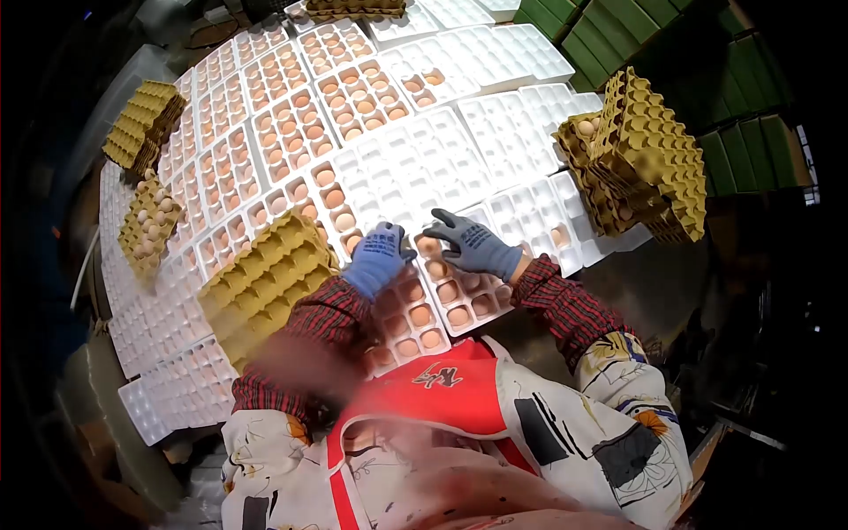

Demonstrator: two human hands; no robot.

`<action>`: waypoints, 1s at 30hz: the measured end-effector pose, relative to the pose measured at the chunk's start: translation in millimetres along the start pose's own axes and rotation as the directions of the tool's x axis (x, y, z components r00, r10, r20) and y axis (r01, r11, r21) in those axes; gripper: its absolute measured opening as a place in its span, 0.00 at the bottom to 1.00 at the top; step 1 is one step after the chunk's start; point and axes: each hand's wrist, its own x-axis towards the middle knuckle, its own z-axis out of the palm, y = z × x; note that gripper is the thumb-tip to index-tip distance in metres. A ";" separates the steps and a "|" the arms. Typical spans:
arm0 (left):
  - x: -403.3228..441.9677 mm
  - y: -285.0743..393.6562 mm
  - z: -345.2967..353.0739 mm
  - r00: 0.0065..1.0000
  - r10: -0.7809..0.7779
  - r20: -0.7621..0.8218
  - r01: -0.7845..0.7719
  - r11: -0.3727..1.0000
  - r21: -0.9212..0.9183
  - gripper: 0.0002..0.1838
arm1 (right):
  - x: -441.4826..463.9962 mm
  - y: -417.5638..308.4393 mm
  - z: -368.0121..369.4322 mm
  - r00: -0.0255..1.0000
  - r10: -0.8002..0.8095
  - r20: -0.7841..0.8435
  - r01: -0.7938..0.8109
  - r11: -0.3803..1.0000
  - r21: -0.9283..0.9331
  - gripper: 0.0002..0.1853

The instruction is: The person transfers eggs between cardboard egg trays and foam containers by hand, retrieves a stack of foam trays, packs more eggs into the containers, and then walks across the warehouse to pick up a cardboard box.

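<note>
My left hand [380, 258], in a blue-grey work glove, is over the white egg trays at the middle. Its fingers are curled down and close together, hiding whatever is under them. Just to the right, my right hand [477, 247] wears a matching glove. Its fingers are apart beside a brown egg [429, 245] in the top corner of a white tray [453, 332]. More brown eggs [458, 315] sit in that tray's cells nearer my body. Another white tray with eggs [420, 315] lies below my left hand.
White trays [415, 163] cover the table, many holding eggs on the left. A yellow pulp egg tray [269, 283] lies left of my arm. Stacked pulp trays [649, 155] stand at right, another stack [144, 124] at far left. Green boxes [609, 40] are piled at back right.
</note>
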 end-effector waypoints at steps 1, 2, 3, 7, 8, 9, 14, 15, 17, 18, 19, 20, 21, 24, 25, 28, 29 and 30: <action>11.6 -6.0 4.6 0.996 0.020 -0.091 -0.020 1.000 0.000 0.23 | 0.6 6.4 5.3 0.986 0.033 -0.163 -0.018 0.995 0.098 0.24; 25.4 -14.4 12.6 0.982 0.037 -0.184 -0.036 0.999 0.005 0.23 | 2.3 10.2 13.3 0.945 0.079 -0.318 -0.016 0.980 0.198 0.24; 37.0 -20.7 20.2 0.973 0.063 -0.223 -0.035 0.991 0.127 0.23 | 4.2 10.8 19.7 0.938 0.113 -0.329 -0.032 0.970 0.240 0.25; 32.3 -29.1 40.8 0.959 0.017 -0.282 0.125 0.869 0.478 0.29 | 4.6 18.7 52.7 0.945 0.017 -0.326 -0.132 0.933 -0.334 0.30; 21.1 -16.9 19.7 0.975 -0.043 -0.218 0.142 0.876 0.461 0.30 | 4.5 22.2 52.5 0.941 0.077 -0.328 -0.187 0.930 -0.317 0.32; 5.2 -16.9 3.4 0.959 0.011 -0.284 0.094 0.931 0.352 0.29 | 4.8 23.2 49.3 0.942 0.095 -0.321 -0.190 0.941 -0.280 0.33; -107.6 -32.0 -84.3 0.784 -0.004 -0.621 0.127 0.980 0.154 0.24 | 24.6 -58.4 22.8 0.951 0.179 -0.252 -0.056 0.902 0.429 0.29; -131.6 -57.6 -87.2 0.726 -0.076 -0.684 0.193 0.976 0.096 0.26 | 28.1 -81.0 40.1 0.970 0.113 -0.216 0.031 0.821 0.571 0.33; -190.9 -141.4 -73.0 0.587 -0.250 -0.770 0.358 0.933 -0.030 0.33 | 27.5 -138.4 37.1 0.998 -0.002 0.069 -0.040 0.796 0.604 0.42; -222.4 -172.6 -65.6 0.560 -0.480 -0.676 0.599 0.798 -0.070 0.38 | 33.5 -145.5 57.7 0.998 -0.054 -0.045 0.070 0.842 0.536 0.42; -253.0 -211.6 -42.5 0.405 -0.690 -0.601 0.775 0.607 -0.175 0.42 | 38.1 -153.7 78.2 0.981 -0.105 -0.161 0.167 0.881 0.442 0.41; -267.5 -196.5 -56.3 0.429 -0.869 -0.247 0.750 0.495 -0.439 0.44 | 41.8 -163.3 99.0 0.950 -0.154 -0.271 0.243 0.911 0.332 0.40; -270.4 -197.1 -52.2 0.495 -0.833 -0.249 0.620 0.539 -0.570 0.42 | 46.9 -165.7 101.2 0.984 -0.099 -0.147 0.144 0.928 0.342 0.39; -259.3 -123.8 -77.4 0.629 -0.634 -0.451 0.078 0.628 -0.774 0.33 | 53.0 -122.7 82.4 0.981 0.030 -0.190 0.039 0.937 0.347 0.37; -250.9 -79.4 -98.2 0.729 -0.512 -0.453 -0.121 0.556 -0.822 0.31 | 29.7 -120.1 27.0 0.881 0.023 -0.472 0.163 0.923 0.349 0.35; -227.1 -62.9 -108.0 0.852 -0.218 -0.476 -0.179 0.732 -0.657 0.28 | -50.6 -60.2 -105.0 0.777 0.364 -0.513 0.159 0.675 0.720 0.30; -217.9 -58.9 -98.2 0.868 -0.261 -0.422 -0.209 0.579 -0.788 0.28 | -87.4 -58.1 -157.6 0.680 0.399 -0.615 0.198 0.708 0.678 0.29; -208.5 -50.5 -86.9 0.887 -0.288 -0.361 -0.230 0.404 -0.885 0.28 | -120.8 -30.2 -195.8 0.554 0.403 -0.729 0.161 0.807 0.569 0.27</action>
